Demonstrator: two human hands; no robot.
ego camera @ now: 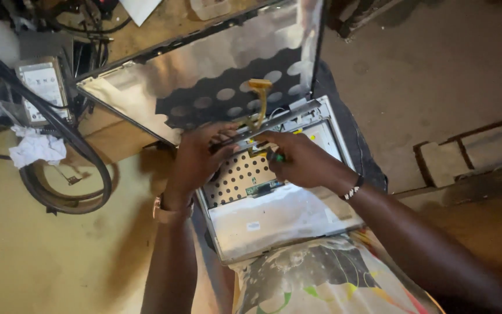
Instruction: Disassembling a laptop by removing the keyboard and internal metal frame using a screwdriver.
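Opened laptop (pixel 274 215) propped on the lap, keyboard gone, perforated metal tray exposed, lid (pixel 216 75) tilted back against the workbench edge, apparently to keep the hinge area reachable. Left hand (pixel 196 160) curled over the hinge strip (pixel 274 123), fingers pressing down on its near end, likely steadying the chassis. Right hand (pixel 300 160) closed around a small green-handled tool (pixel 276 157), probably a screwdriver, tip aimed toward the hinge strip; tip itself hidden under the fingers. Yellowish ribbon cable (pixel 260 99) standing up from the hinge, loose at the top, bent clear of the working spot. Beaded bracelet on the right wrist, watch strap on the left. On the bench to the left: 1 bare hard drive (pixel 45 87), a crumpled white cloth (pixel 36 148), a thick black looped cable (pixel 71 174). Patterned cloth (pixel 315 279) over the knees beneath the laptop's front edge. Screws, if any, too small to make out; bench top beyond the lid cut off; dim warm light blurring detail in the tray.
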